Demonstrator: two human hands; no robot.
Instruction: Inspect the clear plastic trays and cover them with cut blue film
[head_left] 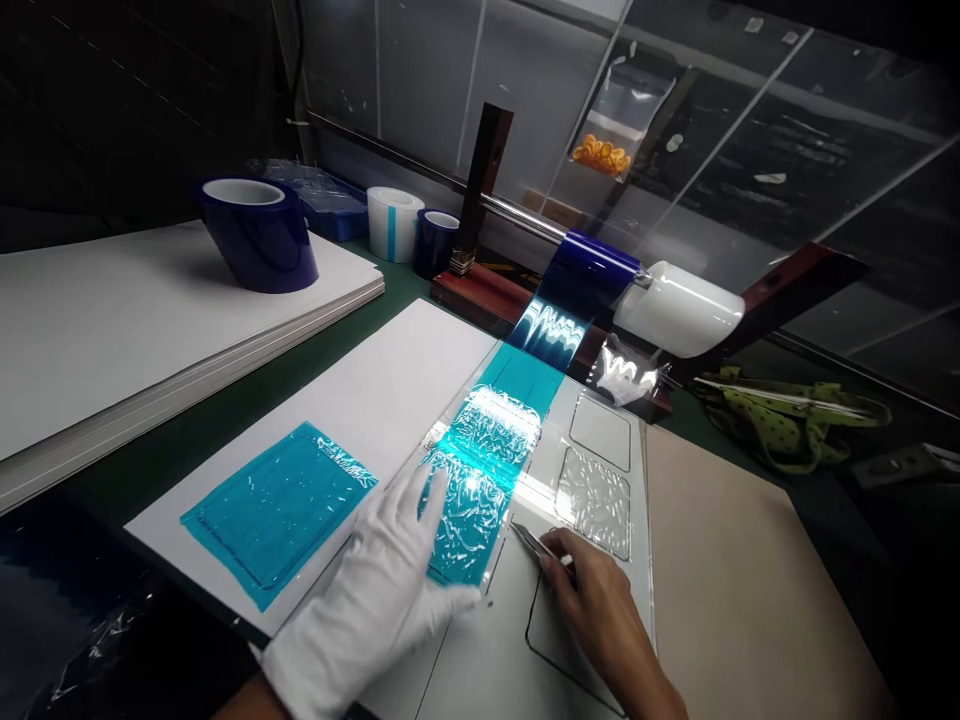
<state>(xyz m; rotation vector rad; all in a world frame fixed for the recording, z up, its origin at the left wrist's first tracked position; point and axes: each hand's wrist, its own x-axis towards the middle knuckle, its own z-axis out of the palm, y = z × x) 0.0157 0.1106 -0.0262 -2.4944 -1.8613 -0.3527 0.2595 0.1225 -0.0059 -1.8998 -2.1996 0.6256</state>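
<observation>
A strip of blue protective film runs from its roll down over a pale board with rounded outlines. My left hand, in a white glove, lies at the strip's near left edge with thumb and fingers spread. The bare fingers of my right hand close round a slim pointed metal tool, perhaps tweezers; its exact kind is unclear. Its tip is beside the strip's right edge. Left of the glove, a cut blue film piece lies on a white sheet.
A dark red stand holds the blue roll and a clear film roll on a metal rod. A stack of white sheets with a large blue roll is at left. Brown board lies at right, near a green patterned item.
</observation>
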